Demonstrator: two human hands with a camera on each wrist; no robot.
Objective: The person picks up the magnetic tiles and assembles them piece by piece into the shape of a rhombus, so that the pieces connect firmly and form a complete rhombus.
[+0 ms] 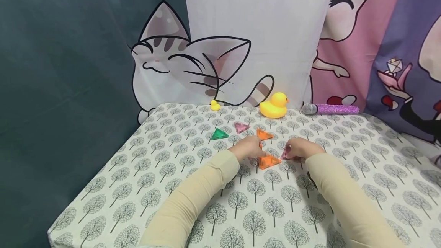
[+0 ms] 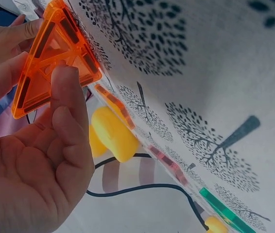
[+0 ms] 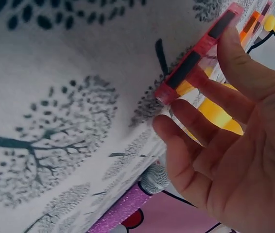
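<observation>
My left hand (image 1: 250,147) pinches an orange triangular magnetic tile (image 2: 55,46) between thumb and fingers, just over the patterned cloth. In the left wrist view dark magnet strips show along the tile's edges. A short way to the right, my right hand (image 1: 299,148) grips a pink triangular magnetic tile (image 3: 201,47) by its edges, thumb on one side and fingers on the other. The two held tiles stand close to each other in the head view. Beyond the hands lie a second orange triangular tile (image 1: 264,134), another pink one (image 1: 242,127) and a green one (image 1: 219,134).
At the back edge of the cloth-covered table (image 1: 113,202) stand a small yellow duck (image 1: 215,105) and a large yellow duck (image 1: 274,106). A microphone with a glittery purple handle (image 1: 337,109) lies back right. Printed curtains (image 1: 258,7) hang behind.
</observation>
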